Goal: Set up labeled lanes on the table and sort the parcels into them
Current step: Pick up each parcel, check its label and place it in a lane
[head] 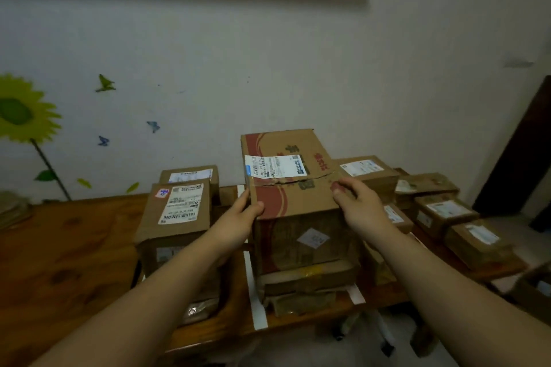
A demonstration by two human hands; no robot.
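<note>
Seen from the head camera, the wooden table (59,247) carries white strips (256,292) that run from the front edge toward the wall. I judge that they mark the lanes, but I cannot find any written lane label. Between two strips stands a pile of flat parcels (307,280), and the red-printed box (295,182) sits on top of this pile. The left hand (241,214) grips the box's upper left edge with the thumb on the top face. The right hand (357,202) holds the upper right corner with curled fingers, so both hands are closed on this one box. Whether it is being set down or lifted, I cannot tell. To the left of the strips a tall brown box (176,211) stands with another one behind it, and to the right several smaller boxes (447,211) lie close together. In my judgement the lanes are laid out and most parcels are grouped; the labels and this box's final place remain uncertain.
</note>
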